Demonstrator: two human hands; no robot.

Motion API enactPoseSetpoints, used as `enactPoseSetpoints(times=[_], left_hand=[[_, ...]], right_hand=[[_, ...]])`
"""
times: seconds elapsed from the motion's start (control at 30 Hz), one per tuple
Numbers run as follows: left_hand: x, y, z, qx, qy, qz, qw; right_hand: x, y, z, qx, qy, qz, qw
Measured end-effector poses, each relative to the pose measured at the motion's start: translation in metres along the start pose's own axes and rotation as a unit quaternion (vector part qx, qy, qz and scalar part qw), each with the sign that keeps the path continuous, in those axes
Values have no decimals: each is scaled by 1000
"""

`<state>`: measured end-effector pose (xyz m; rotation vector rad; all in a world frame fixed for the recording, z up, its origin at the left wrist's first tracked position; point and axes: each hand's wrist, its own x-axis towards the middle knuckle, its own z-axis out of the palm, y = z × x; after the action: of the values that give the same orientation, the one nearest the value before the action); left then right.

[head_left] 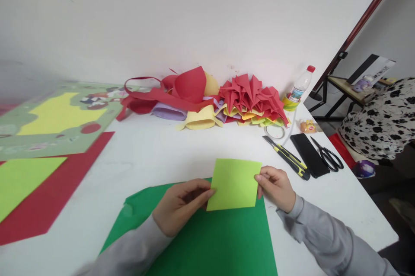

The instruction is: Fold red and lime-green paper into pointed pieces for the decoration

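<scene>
A square of lime-green paper [234, 184] is held up flat between my two hands, over a large green sheet [220, 241] on the table. My left hand [181, 204] pinches its left edge between thumb and fingers. On the opposite edge, my right hand [275, 186] grips the paper the same way, thumb in front. Parts of the fingers on both hands are hidden behind the square.
Paper scraps and curled strips [181, 94] and red folded paper [249, 94] lie along the wall. To the right are a utility knife [288, 157], a black phone-like slab [309, 155], scissors [327, 155], a tape roll [274, 131] and a bottle [298, 88]. Red sheets [55, 198] lie left.
</scene>
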<state>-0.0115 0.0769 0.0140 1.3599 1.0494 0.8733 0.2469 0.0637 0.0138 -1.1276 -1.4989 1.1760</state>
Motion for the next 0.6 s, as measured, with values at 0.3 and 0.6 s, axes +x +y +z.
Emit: enactPoseSetpoints(times=[0.3, 0.6], left_hand=[[-8, 16, 15, -31, 112, 2, 993], [-14, 30, 11, -192, 13, -53, 980]], right_hand=[[0, 6, 3, 71, -45, 13, 996], [5, 5, -3, 83, -53, 54, 994]])
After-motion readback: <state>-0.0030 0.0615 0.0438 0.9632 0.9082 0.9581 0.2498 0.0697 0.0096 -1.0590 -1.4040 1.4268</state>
